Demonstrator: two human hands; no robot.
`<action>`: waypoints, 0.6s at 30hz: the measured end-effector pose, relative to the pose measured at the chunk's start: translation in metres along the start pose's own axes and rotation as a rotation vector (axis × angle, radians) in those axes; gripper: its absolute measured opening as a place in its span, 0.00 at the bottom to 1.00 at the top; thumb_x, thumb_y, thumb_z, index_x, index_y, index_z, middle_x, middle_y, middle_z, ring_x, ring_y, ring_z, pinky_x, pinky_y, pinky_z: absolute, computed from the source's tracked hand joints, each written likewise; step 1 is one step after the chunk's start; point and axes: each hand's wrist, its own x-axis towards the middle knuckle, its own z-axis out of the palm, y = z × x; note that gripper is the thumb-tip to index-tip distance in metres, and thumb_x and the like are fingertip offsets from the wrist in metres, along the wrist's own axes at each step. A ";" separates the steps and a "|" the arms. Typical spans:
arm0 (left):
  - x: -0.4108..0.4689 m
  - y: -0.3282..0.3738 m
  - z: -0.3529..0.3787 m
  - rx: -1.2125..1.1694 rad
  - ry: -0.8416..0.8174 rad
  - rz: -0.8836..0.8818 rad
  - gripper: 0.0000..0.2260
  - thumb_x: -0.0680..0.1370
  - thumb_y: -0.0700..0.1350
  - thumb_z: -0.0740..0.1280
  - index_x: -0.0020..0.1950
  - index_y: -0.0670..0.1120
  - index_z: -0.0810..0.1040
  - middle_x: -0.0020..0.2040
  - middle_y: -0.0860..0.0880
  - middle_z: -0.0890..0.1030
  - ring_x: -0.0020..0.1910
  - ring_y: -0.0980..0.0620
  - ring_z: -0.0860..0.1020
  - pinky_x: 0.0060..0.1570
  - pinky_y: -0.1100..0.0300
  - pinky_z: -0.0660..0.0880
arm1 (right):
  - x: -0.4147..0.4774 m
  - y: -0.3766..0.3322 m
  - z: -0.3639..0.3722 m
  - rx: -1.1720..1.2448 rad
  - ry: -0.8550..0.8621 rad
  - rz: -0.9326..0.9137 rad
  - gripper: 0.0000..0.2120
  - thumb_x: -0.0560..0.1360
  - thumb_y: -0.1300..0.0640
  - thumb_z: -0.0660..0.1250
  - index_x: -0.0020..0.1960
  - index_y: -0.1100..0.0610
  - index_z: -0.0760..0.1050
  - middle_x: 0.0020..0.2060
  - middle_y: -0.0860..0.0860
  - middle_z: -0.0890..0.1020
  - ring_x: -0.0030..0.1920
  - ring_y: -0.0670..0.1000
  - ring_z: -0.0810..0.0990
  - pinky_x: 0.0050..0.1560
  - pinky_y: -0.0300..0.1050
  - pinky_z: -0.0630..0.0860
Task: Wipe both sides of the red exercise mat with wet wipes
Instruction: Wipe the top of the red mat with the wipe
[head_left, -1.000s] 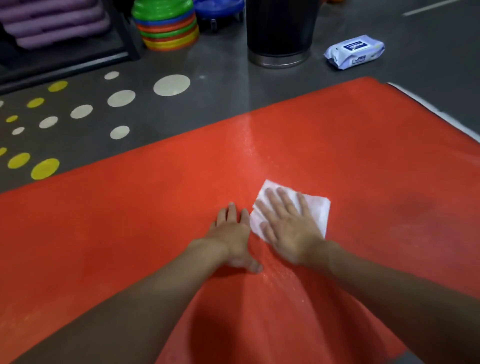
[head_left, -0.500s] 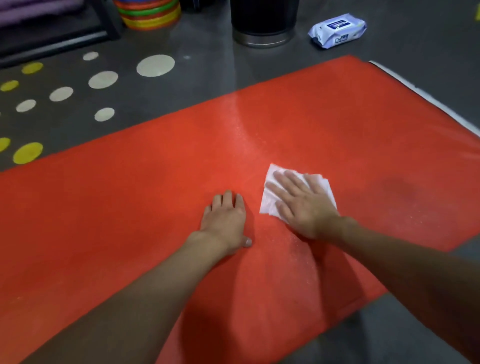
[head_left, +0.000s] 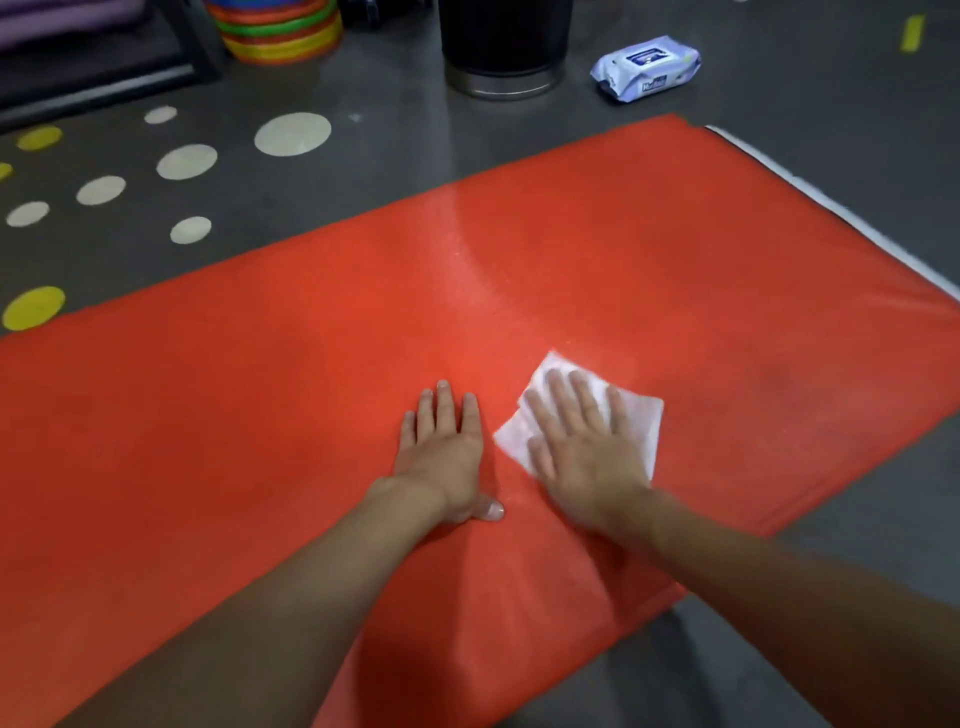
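Red mat (head_left: 260, 415) | right hand (head_left: 587, 457) flat on wipe (head_left: 641, 415) | pack (head_left: 647, 67) label unreadable, blurred

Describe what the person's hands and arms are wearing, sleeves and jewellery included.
The left hand and right hand are bare: no gloves, no watch or bracelet at either wrist. No sleeve shows on either forearm up to the picture's edge. The left fingers carry no rings; the right hand is too blurred to tell.
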 end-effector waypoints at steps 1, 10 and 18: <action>0.000 0.001 -0.001 0.011 -0.001 0.002 0.60 0.68 0.62 0.75 0.79 0.44 0.34 0.77 0.38 0.31 0.77 0.39 0.33 0.77 0.44 0.41 | -0.012 -0.004 0.000 -0.006 -0.017 -0.124 0.29 0.80 0.43 0.43 0.80 0.48 0.55 0.80 0.53 0.53 0.79 0.57 0.51 0.75 0.62 0.47; -0.017 0.021 -0.001 0.129 0.017 0.043 0.49 0.75 0.57 0.70 0.80 0.40 0.40 0.79 0.37 0.42 0.78 0.38 0.46 0.74 0.45 0.53 | -0.029 0.005 0.008 0.022 0.002 0.060 0.32 0.77 0.42 0.35 0.80 0.50 0.41 0.79 0.51 0.41 0.80 0.55 0.40 0.76 0.61 0.39; -0.026 0.024 0.003 0.075 -0.068 0.022 0.43 0.79 0.53 0.66 0.80 0.42 0.38 0.78 0.37 0.34 0.78 0.38 0.41 0.75 0.43 0.49 | -0.051 0.047 0.003 0.004 0.027 0.089 0.31 0.79 0.42 0.38 0.81 0.48 0.46 0.80 0.48 0.45 0.80 0.51 0.42 0.76 0.57 0.38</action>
